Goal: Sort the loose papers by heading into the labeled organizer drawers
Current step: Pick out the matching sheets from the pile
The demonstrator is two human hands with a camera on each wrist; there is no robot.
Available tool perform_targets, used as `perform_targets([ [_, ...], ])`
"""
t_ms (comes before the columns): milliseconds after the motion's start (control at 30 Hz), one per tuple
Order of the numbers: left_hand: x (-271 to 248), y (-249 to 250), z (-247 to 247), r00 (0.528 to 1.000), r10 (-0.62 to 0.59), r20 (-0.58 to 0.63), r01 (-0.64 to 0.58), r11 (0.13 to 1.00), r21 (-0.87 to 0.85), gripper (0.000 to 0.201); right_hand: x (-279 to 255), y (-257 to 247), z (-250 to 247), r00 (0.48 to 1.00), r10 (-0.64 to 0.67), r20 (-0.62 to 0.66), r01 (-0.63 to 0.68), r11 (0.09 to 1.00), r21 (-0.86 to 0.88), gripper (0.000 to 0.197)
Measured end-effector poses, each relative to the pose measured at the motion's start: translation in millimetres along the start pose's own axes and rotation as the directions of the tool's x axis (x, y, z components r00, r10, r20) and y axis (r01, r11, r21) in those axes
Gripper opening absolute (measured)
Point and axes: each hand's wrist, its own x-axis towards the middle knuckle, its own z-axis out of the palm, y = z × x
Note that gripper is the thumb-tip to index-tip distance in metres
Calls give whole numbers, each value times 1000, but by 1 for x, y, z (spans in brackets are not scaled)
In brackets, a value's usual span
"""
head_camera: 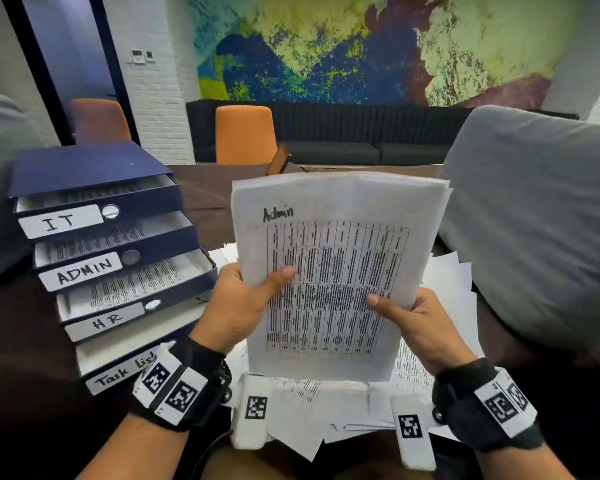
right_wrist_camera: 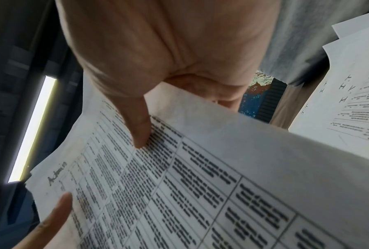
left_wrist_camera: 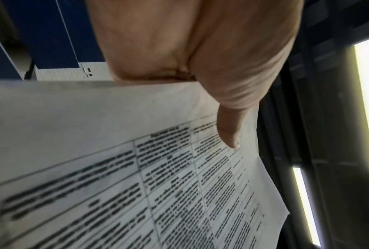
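- The left hand and the right hand each pinch the lower part of a stack of papers, thumb on the front and fingers behind; the stack is held upright in the air above the near middle of the bench.
- The front sheet carries a handwritten "Admin" heading over a printed table, so it likely belongs in the ADMIN drawer.
- To do this well: peel off only the front sheet, checking that none clings behind it, and keep the rest gripped in the other hand.
- The organizer stands at the left edge of the bench, its drawers pulled out in steps: IT, ADMIN, HR and Task List from top down. Lay the sheet flat onto the papers already in ADMIN, heading readable.
- More loose papers lie scattered on the bench below and to the right of the held stack.
- The bench is dark brown. Beyond its far edge are orange chairs, a dark sofa and a colourful mural; grey cushions sit at either side.
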Motion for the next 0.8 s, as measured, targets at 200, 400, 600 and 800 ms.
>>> perform_targets([
  [200, -2, 10, -5, 999, 24, 42, -26, 998, 51, 38, 0, -1, 5, 998, -6, 60, 4, 1000, 26, 28],
  [400, 2, 2, -7, 999, -40, 36, 39, 999, 27, 40, 0, 7, 8, 998, 20, 60, -20, 1000, -7, 21],
  [600, 2, -27, -8, 987, -157, 29, 154, 985, 74, 46, -1, 19, 9, 991, 99, 89, -92, 993, -79, 36],
  [800, 2, -13, -3, 994, -104, 31, 102, 993, 64, 24, -2, 7, 13, 999, 20, 38, -18, 998, -56, 17],
])
